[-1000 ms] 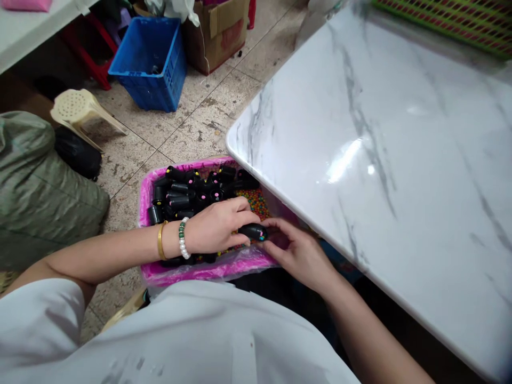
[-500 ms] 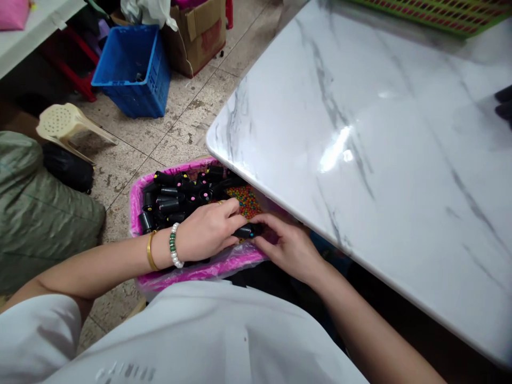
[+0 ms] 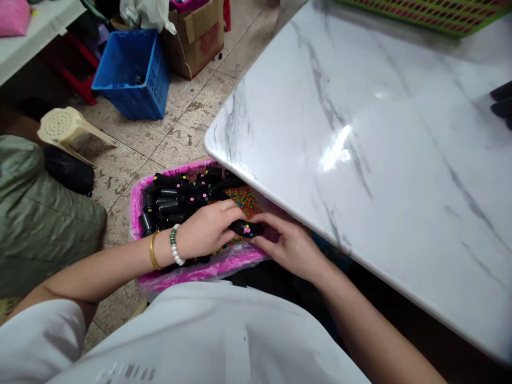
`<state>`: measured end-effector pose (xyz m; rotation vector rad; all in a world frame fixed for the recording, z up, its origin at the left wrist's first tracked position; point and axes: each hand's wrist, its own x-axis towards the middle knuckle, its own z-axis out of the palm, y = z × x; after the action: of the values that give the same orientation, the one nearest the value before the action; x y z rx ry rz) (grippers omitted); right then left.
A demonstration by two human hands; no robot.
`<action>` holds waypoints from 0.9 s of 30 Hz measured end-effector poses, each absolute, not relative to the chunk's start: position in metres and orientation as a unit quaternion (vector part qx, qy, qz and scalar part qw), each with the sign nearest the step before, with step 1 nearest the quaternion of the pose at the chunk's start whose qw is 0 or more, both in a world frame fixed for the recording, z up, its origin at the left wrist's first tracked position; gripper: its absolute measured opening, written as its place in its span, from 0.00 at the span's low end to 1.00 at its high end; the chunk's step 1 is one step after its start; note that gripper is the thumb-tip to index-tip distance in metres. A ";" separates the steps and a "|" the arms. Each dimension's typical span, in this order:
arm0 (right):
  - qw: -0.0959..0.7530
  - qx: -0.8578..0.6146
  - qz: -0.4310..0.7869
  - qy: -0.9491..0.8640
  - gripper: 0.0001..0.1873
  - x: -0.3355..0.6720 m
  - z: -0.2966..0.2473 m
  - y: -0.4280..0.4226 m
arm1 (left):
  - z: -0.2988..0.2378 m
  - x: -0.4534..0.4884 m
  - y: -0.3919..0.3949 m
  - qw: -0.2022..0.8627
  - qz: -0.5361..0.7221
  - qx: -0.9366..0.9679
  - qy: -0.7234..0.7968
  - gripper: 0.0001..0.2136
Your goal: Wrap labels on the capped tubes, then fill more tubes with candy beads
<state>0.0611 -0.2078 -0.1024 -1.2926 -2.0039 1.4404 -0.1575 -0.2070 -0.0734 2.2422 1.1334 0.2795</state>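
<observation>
Both hands hold a small black tube-like piece with pink, yellow and blue dots on it, above a basket lined with pink and clear plastic. My left hand is closed on its left end, with a beaded bracelet and a gold bangle at the wrist. Fingers and thumb of my right hand pinch the other end. In the basket lie several similar black tubes with pink and yellow dots. Small multicoloured beads fill the part beyond my hands.
A white marbled table overhangs the basket's right side, with a green basket at its far edge. On the floor stand a blue crate, a cardboard box and a cream stool. A grey-green sack sits at left.
The black piece has turned between my fingers, so its cluster of pink dots now shows. My left hand has shifted slightly left, uncovering more of the piece.
</observation>
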 end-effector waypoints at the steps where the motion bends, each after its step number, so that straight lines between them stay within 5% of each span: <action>1: 0.178 -0.456 0.519 -0.701 0.12 0.063 -0.102 -0.208 | -0.076 -0.159 -0.206 0.327 0.129 0.835 0.423 0.11; 14: 0.190 -0.465 0.609 -0.614 0.15 0.066 -0.106 -0.212 | -0.065 -0.165 -0.208 0.334 0.147 0.825 0.431 0.10; 27: 0.285 -0.417 0.603 -0.617 0.14 0.074 -0.067 -0.232 | -0.049 -0.158 -0.207 0.665 0.248 0.580 0.399 0.15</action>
<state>0.0742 -0.2317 -0.0670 -1.1143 -1.6506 1.6134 -0.1575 -0.2070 -0.0491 1.3102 0.9016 0.5604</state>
